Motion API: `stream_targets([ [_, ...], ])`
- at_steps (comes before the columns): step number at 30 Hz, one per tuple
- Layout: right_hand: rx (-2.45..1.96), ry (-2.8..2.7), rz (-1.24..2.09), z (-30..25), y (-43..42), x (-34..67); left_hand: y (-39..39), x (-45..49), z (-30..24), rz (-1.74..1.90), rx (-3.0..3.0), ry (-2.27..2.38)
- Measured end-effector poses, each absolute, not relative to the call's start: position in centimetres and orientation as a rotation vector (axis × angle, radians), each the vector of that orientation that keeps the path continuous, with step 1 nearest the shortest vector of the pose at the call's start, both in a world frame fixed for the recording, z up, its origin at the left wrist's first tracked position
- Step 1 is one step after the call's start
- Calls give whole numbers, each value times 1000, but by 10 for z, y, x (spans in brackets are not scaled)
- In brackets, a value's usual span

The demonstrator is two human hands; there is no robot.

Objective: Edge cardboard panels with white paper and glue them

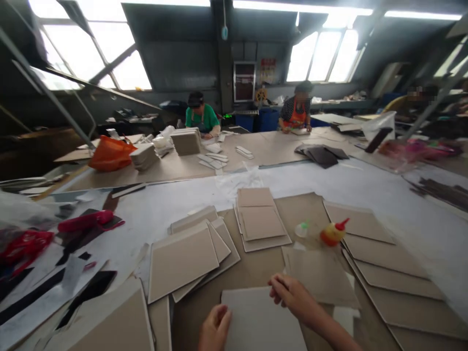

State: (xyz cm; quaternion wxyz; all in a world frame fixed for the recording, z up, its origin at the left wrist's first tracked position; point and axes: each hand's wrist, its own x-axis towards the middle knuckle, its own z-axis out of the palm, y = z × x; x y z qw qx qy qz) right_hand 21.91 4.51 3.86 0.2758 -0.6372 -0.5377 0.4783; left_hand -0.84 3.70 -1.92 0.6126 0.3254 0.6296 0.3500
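A pale grey-white board [261,317] lies in front of me on a brown sheet, its lower part cut off by the picture's edge. My left hand [215,327] is closed at the board's left edge, thumb and curled fingers together on it. Over the upper right corner is my right hand [288,295], its fingers pinched together; whatever they hold, if anything, is too small to make out. Close by to the right rests a flat beige panel [318,275]. Beyond it stand a yellow-and-orange squeeze bottle [333,234] with a red nozzle and a small white bottle [302,229] with a green tip.
Stacked beige panels lie to the left [185,258], at the centre [261,222] and in an overlapping row at right [395,282]. A pink pouch [86,221] and dark strips sit far left. Across the table, a person in green [201,117] and another in an orange apron [298,114] work.
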Motion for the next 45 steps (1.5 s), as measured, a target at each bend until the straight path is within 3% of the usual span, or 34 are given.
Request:
stream_targets([
  [6, -1927, -1492, 1186, 26, 4, 234, -1, -21, -35, 731, 1396, 1846],
  [16, -2383, -1523, 1072, -21, -47, 244, -26, -8, -51, 412, 1602, 1970],
  [24, -2441, -1500, 1010, -20, -47, 233, -16, -1, -54, 382, 1299, 2116],
  [33, -2224, -1489, 976, -13, -24, 239, 14, 10, -40, 547, 1025, 2191],
  [37, -2173, -1466, 835, -9, -26, 277, 12, 18, -33, 435, 1201, 2221],
  [41, -2511, -1199, 497, -11, -38, 341, -3, 20, -42, 358, 1563, 2170],
  [45, -2688, -1025, 551, -21, -44, 382, -12, 21, -49, 370, 1707, 2136],
])
